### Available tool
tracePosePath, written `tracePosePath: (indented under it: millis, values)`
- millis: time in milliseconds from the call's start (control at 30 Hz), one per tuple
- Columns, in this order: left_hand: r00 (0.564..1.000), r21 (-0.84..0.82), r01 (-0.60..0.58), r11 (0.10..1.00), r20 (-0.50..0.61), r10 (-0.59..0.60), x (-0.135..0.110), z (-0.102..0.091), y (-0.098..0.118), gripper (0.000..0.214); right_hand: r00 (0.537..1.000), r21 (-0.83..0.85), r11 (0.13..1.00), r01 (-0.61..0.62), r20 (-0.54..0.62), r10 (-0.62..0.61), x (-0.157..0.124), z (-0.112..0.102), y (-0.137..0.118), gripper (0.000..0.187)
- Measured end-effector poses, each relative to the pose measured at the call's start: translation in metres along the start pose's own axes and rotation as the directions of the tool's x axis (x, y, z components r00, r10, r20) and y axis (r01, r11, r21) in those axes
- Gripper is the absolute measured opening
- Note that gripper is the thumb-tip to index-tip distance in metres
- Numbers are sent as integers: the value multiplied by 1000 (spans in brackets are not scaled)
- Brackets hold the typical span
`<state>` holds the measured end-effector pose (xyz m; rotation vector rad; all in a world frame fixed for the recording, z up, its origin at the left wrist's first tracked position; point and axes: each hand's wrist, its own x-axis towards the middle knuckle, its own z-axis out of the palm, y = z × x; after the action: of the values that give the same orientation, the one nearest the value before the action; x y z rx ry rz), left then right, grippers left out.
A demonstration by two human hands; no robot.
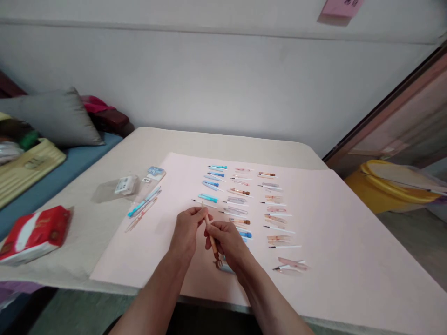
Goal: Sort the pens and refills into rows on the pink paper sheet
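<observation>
Two bare forearms (153, 293) reach in from the near edge of the table, and between the hands, just left of the rows of pens, is a slim brown-and-cream pen (213, 245). It tilts, pale end away from the person and brown, shaped end toward the near edge. From where I stand, the left hand (186, 226) is nearly closed, thumb and fingertips pinched at the pale far end. The right hand (226, 237) has its fingers curled round the barrel, gripping it farther down. Beneath them spreads a pale pink sheet (335, 242). Blue pens (208, 198) lie beyond the hands, and on the right runs a column of pinkish pens paired with slim white refills (278, 229). Over on the left, two longer clear-and-turquoise and pinkish pen packs (145, 202) lie near a small white box (126, 185), with a red packet (37, 232) nearer the table's left edge.
</observation>
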<state>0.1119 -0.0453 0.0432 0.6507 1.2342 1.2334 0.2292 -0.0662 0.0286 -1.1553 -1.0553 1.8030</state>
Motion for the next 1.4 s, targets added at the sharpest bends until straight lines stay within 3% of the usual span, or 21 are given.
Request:
tracePosePath:
  millis: [67,133,233,400,533,733,833,967,1133,1267,1400]
  values:
    - [984,-97,104,990,155,-89,0,-1,1,22,999,139,990,-27,42,21,0,-2,-2,27]
    - [934,-178,225,958,320,-159,-1,-2,4,27,995,255,964,-73,91,52,-1,-4,-5,29]
    - [891,-236,292,927,419,-174,-2,-3,7,28,981,352,922,-160,163,108,-3,-7,-8,33]
    - [936,-273,258,927,309,-169,0,-5,12,17,951,400,890,-219,293,102,-6,-8,-8,28]
    - [966,-232,181,956,225,-129,2,-5,12,16,961,336,931,-143,272,49,-6,-7,-6,25]
    - [996,-41,-45,998,81,49,0,-3,12,23,971,268,957,-108,233,44,-4,-5,-3,22]
    - [985,-85,10,996,171,4,-2,-4,16,25,975,299,948,-113,219,47,-3,-7,-4,23]
    - [912,-197,200,960,395,-109,-2,-7,18,29,976,372,918,-137,211,60,-3,-11,-7,24]
    - [934,-189,138,972,351,-65,2,-7,12,12,973,390,910,-138,225,52,-2,-12,-6,24]
    - [939,-164,96,982,343,-34,0,-4,11,15,972,399,906,-142,227,52,-2,-12,-5,23]
    - [922,-192,189,963,372,-107,-2,-5,15,20,975,426,893,-144,213,56,-3,-13,-7,21]
